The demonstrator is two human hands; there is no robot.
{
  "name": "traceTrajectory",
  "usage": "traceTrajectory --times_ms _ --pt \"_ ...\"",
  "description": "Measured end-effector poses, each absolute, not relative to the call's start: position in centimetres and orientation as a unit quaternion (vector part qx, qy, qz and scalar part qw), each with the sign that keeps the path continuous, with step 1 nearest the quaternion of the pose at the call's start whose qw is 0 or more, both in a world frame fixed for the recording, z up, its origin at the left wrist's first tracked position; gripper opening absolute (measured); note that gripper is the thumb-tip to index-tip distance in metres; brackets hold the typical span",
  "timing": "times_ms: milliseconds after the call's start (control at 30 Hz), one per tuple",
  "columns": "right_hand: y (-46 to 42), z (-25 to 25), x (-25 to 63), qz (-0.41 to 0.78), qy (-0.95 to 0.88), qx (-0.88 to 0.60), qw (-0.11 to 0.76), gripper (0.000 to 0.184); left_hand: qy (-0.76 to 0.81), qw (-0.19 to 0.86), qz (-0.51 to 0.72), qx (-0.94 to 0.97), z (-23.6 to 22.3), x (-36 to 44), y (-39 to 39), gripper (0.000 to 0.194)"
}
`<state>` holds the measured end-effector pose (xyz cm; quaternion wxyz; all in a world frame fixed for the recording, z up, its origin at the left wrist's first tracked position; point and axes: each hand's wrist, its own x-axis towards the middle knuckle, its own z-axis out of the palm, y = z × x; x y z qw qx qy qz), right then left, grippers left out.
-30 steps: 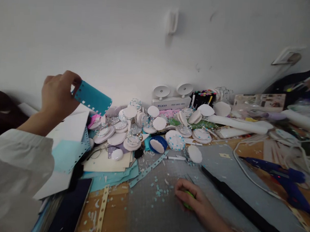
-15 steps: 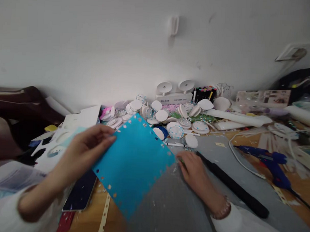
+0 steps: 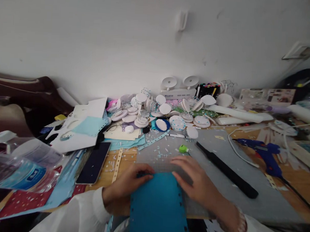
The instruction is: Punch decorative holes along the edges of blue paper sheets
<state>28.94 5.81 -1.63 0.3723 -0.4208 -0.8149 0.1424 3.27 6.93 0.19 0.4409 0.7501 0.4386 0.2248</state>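
A blue punched sheet (image 3: 157, 206) with small holes along its edges lies at the near edge of the grey cutting mat (image 3: 244, 188). My left hand (image 3: 127, 185) grips its top left corner, fingers curled over the edge. My right hand (image 3: 193, 179) rests on the top right corner with fingers stretched over it. A small green tool (image 3: 183, 149) lies on the mat just beyond my hands, untouched.
Several white round discs (image 3: 165, 109) are heaped by the wall. A black rod (image 3: 227, 170) and a blue glue gun (image 3: 265, 153) lie right. A dark phone (image 3: 93, 163), white and blue card (image 3: 78, 129) and a plastic bottle (image 3: 21, 166) sit left.
The blue sheet came down from the upper left to the mat's near edge. My right hand left the green tool and moved onto the sheet.
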Motion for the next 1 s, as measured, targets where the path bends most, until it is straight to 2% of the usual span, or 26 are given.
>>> traceTrajectory --times_ms 67,200,500,767,1000 --pt "5.2 -1.8 28.1 0.221 -0.813 -0.423 0.333 0.023 0.42 0.453 0.216 0.756 0.0 3.9 7.2 0.017" --pt "6.2 -1.9 27.9 0.319 -0.783 -0.443 0.296 0.009 0.413 0.461 0.216 0.755 -0.3 3.3 8.7 0.02" --pt "10.2 0.2 31.7 0.45 -0.697 -0.475 0.294 0.022 0.454 0.438 0.283 0.722 0.9 -1.5 10.8 0.024" --pt "10.0 -1.7 29.2 0.451 -0.725 -0.446 0.267 0.014 0.444 0.328 0.294 0.78 0.2 0.8 8.7 0.023" --pt "8.7 -2.9 28.5 0.342 -0.802 -0.418 0.255 0.011 0.409 0.256 0.212 0.849 -1.6 3.0 8.1 0.018"
